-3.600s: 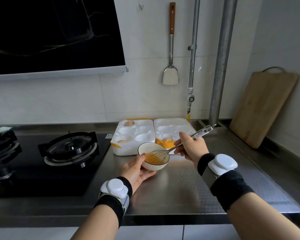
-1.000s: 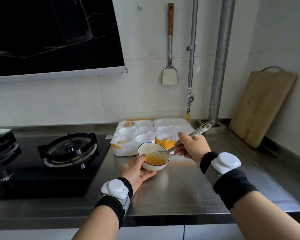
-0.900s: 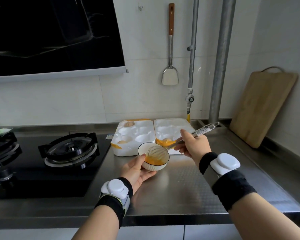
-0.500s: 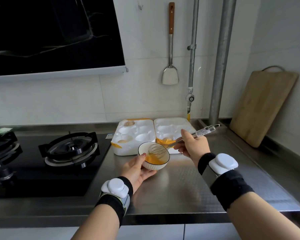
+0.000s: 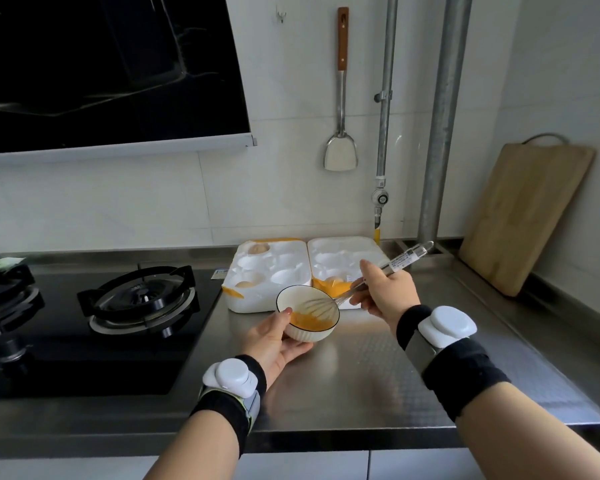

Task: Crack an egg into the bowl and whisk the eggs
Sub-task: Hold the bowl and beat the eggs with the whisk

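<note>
A small white bowl [image 5: 297, 296] holds beaten yellow egg and is tilted toward me above the steel counter. My left hand [image 5: 274, 342] cups it from below, thumb on the near rim. My right hand [image 5: 387, 289] grips the metal whisk [image 5: 400, 260] by its handle, and the wire head sits inside the bowl in the egg. Behind the bowl lies an open white egg carton [image 5: 274, 268] with a few brown eggs [image 5: 258, 248] in its cups and orange wrapping at its front edge.
A black gas hob [image 5: 139, 299] fills the counter's left. A wooden cutting board [image 5: 523, 216] leans on the right wall. A spatula [image 5: 341, 147] hangs on the tiled wall beside two metal pipes [image 5: 440, 133]. A dark range hood [image 5: 111, 71] hangs upper left.
The whisk's head has kept circling inside the bowl and its handle has swung slightly. The bowl stays cupped in my left hand at the same spot.
</note>
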